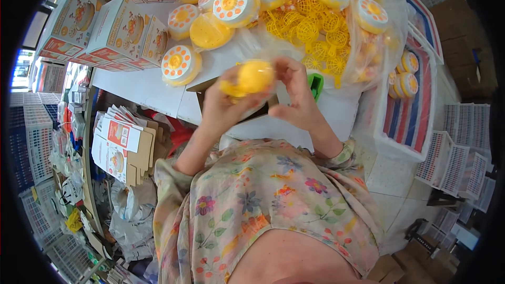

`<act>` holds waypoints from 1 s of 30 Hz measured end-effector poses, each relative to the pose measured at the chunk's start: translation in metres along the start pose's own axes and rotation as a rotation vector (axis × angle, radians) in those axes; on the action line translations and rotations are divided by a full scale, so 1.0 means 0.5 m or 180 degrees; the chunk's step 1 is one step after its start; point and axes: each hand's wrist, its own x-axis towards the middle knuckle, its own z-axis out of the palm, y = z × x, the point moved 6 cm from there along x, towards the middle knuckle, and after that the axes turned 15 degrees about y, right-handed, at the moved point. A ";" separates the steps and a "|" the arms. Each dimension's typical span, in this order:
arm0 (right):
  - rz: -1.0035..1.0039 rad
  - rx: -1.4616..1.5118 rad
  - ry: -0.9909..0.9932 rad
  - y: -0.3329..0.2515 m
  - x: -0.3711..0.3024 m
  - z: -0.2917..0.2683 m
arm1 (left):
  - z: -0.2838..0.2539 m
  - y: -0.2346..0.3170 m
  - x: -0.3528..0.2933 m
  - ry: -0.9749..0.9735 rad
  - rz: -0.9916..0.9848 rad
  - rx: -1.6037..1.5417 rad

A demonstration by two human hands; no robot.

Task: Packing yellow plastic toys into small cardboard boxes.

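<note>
Plastic baskets (42, 126) with perforated white sides line the far left of the room, above and beside loose clear wrapping. Next to them I note a stack of flat cardboard (123, 147), white-faced with brown edges, and crumpled plastic bags (131, 205) below it. Glossy white-and-red boxes (118, 31), square-cornered, stand stacked at the left end of the smooth white table (144, 90). Round yellow toys (230, 6) with white, orange-dotted faces lie beside the boxes and along the far side.

At the near edge, an open brown carton (199, 99) sits partly under the hands. I find the left hand (229, 100) closed around a yellow piece (256, 76), rounded and shiny, held above the carton; blur hides its finer shape. The right hand (297, 92) is just beside it, thumb and curved fingers apart; I cannot tell whether the fingertips touch the piece.

Further right I record a bright green object (315, 85), a heap of yellow lattice scoops (307, 29) and a thin, wrinkled clear bag (379, 44). Beyond the table stand a bin (410, 118) with red, white and blue stripes, pale floor tiles (392, 173) and more white baskets (447, 158).
</note>
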 end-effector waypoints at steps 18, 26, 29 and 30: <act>0.0222 -0.2277 -0.2869 0.280 -0.208 0.186 | -0.218 -0.160 -0.127 0.1274 -0.0701 -0.0802; 0.1110 -0.2488 -0.2236 0.310 -0.202 0.146 | -0.178 -0.127 -0.107 0.0758 -0.0459 0.0024; 0.1230 -0.2492 -0.2256 0.310 -0.196 0.143 | -0.122 -0.100 -0.090 -0.0321 -0.0422 0.0909; 0.1313 -0.2530 -0.2228 0.311 -0.196 0.148 | -0.115 -0.116 -0.094 -0.0541 -0.0156 0.1058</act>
